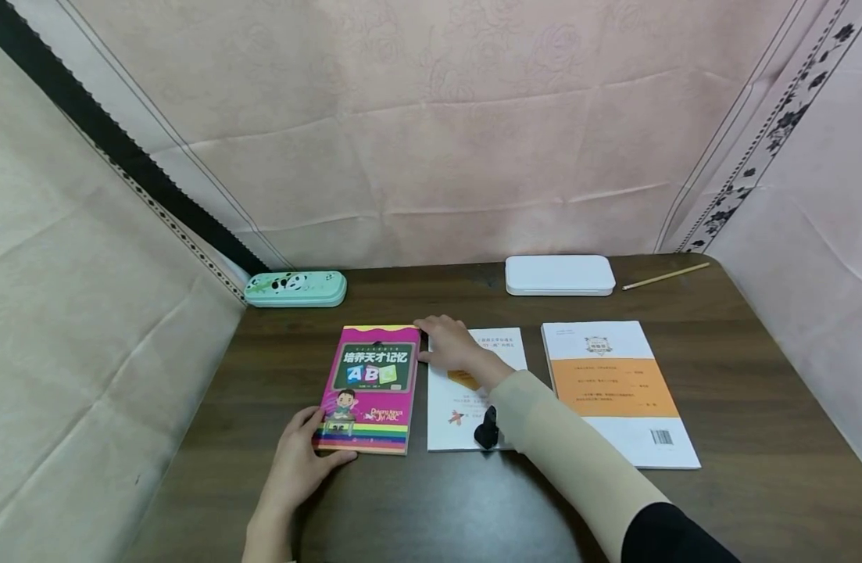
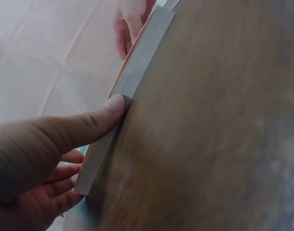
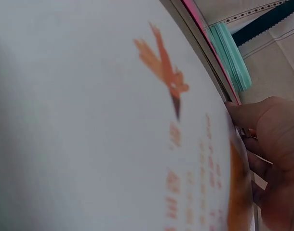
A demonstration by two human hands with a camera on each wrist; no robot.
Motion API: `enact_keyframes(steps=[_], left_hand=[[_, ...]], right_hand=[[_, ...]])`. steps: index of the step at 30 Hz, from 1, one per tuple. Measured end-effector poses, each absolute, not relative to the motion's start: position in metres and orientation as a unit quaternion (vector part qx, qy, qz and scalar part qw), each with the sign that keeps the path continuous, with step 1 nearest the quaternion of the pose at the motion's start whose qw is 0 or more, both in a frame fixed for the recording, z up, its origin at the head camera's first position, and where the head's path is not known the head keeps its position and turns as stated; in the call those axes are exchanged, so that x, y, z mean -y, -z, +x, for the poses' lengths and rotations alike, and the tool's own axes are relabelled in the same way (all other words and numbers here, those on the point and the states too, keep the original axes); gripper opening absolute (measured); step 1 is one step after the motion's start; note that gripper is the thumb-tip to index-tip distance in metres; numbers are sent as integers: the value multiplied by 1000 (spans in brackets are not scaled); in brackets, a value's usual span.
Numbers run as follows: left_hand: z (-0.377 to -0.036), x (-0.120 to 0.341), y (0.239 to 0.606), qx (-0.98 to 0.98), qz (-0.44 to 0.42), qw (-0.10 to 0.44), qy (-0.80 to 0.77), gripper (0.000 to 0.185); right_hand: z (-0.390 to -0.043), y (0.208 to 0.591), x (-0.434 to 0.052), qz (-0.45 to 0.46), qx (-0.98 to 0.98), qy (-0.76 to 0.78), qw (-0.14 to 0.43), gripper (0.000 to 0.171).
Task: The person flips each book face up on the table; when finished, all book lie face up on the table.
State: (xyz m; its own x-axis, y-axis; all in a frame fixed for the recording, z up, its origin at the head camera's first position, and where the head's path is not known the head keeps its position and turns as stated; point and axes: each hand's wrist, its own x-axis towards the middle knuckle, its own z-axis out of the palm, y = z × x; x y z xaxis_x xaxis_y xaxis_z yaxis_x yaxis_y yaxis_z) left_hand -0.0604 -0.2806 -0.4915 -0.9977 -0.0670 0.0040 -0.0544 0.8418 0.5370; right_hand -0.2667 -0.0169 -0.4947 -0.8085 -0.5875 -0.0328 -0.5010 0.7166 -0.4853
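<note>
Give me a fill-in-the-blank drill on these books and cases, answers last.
1. Counting the rectangular pink paper book, the head view shows ____ books.
2. The rectangular white-and-orange barcoded book lies to the ____ of the pink one.
3. The rounded mint-green case lies to the ____ of the rounded white case.
4. The thin yellowish stick lies nearer the ____ case.

Missing words: three; right; left; white.

There are three books (image 1: 367, 403) (image 1: 445, 422) (image 1: 616, 387), two cases (image 1: 295, 291) (image 1: 560, 276), one stick (image 1: 666, 277), two hands (image 1: 297, 461) (image 1: 455, 344) and one worktop (image 1: 416, 508).
</note>
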Motion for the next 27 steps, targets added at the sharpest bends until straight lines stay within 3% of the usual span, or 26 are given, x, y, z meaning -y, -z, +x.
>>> enact_keyframes(steps=[14, 22, 27], left_hand=[[-60, 276, 492, 956, 47, 10, 291, 105], [-61, 265, 490, 948, 21, 78, 307, 95], [-63, 259, 489, 943, 7, 84, 324, 94]], right_hand=[[-262, 486, 2, -299, -901, 290, 117, 65], [-253, 482, -32, -275, -904, 315, 85, 62], [-244, 476, -56, -246, -911, 322, 73, 63]])
